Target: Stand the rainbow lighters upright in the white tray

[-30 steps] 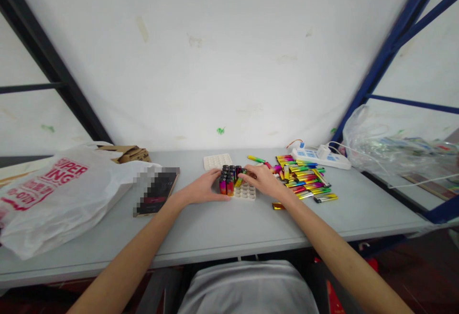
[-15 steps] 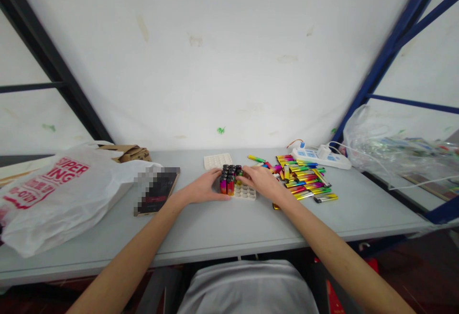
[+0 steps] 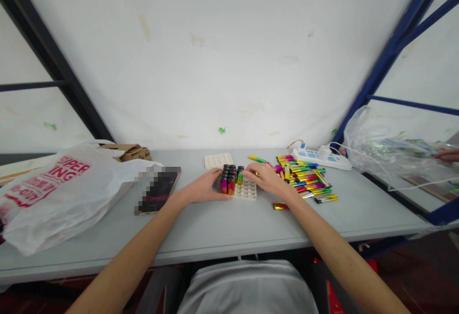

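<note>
Several cigarette lighters (image 3: 228, 185) with black tops and shiny purple, red and green bodies stand upright in the left part of a white tray of small square cells (image 3: 247, 190). My left hand (image 3: 206, 187) curls round the tray's left side, its thumb along the front and its fingers at the back, against the outer lighters. My right hand (image 3: 263, 176) is over the tray's right back part, just right of a green lighter (image 3: 240, 178). Its fingers look slightly apart, and I see nothing between them, though the palm side is hidden.
A pile of loose shiny lighters (image 3: 304, 178) lies to the right, before a white power strip (image 3: 322, 156). A second white tray (image 3: 218, 161) lies behind. At left are a phone (image 3: 161, 192) and a white plastic bag (image 3: 68, 189). Another person's hand (image 3: 448, 155) shows far right.
My right hand has drawn back a little to the right from the green lighter, which now shows more. My left hand stays in place. Another person's hand has appeared at the right edge.
</note>
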Motion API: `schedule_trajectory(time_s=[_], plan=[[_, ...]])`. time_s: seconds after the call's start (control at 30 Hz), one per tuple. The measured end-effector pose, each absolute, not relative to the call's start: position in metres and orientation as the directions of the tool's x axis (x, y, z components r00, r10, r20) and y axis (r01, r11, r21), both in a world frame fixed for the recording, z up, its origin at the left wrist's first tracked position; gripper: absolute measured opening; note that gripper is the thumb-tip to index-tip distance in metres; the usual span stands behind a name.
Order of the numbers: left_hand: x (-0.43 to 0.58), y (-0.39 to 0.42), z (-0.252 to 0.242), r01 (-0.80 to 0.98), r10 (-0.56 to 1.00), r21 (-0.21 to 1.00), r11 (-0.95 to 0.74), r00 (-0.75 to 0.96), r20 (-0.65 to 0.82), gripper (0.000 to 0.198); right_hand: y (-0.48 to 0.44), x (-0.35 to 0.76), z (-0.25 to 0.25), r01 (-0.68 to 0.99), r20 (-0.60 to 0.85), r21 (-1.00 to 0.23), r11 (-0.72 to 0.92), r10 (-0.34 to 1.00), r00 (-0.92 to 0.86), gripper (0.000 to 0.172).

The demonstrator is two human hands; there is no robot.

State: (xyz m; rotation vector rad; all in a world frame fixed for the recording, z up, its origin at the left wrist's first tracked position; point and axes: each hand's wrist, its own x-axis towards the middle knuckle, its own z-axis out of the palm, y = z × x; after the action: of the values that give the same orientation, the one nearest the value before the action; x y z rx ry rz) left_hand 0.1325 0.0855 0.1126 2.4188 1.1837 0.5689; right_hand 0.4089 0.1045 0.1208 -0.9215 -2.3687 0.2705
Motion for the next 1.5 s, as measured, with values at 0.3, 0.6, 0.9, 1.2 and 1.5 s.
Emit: schedule_trajectory(time_s=[0.3, 0.6, 0.9, 1.2, 1.5], plan=[[0.132, 0.087, 0.112, 0.667, 0.809, 0.489, -0.562, 0.566, 0.158, 0.087, 0.179, 0.453, 0.109, 0.918, 0.362, -0.203, 0.341, 0.897, -0.254, 0.029], [0.133, 0.086, 0.112, 0.637, 0.802, 0.518, -0.571, 0.566, 0.188, 0.085, 0.206, 0.448, 0.116, 0.929, 0.133, -0.205, 0.309, 0.949, -0.286, 0.016], [0.133, 0.086, 0.113, 0.654, 0.814, 0.515, -0.554, 0.556, 0.169, 0.085, 0.162, 0.454, 0.137, 0.651, 0.359, -0.63, 0.423, 0.902, -0.239, 0.025], [0.131, 0.086, 0.111, 0.648, 0.806, 0.509, -0.567, 0.563, 0.181, 0.084, 0.128, 0.423, 0.129, -0.126, 0.192, -0.977, 0.174, 0.97, -0.148, 0.05], [0.132, 0.085, 0.111, 0.636, 0.808, 0.527, -0.564, 0.556, 0.194, 0.086, 0.1, 0.398, 0.129, -0.081, 0.22, -0.976, 0.204, 0.893, -0.393, 0.046]])
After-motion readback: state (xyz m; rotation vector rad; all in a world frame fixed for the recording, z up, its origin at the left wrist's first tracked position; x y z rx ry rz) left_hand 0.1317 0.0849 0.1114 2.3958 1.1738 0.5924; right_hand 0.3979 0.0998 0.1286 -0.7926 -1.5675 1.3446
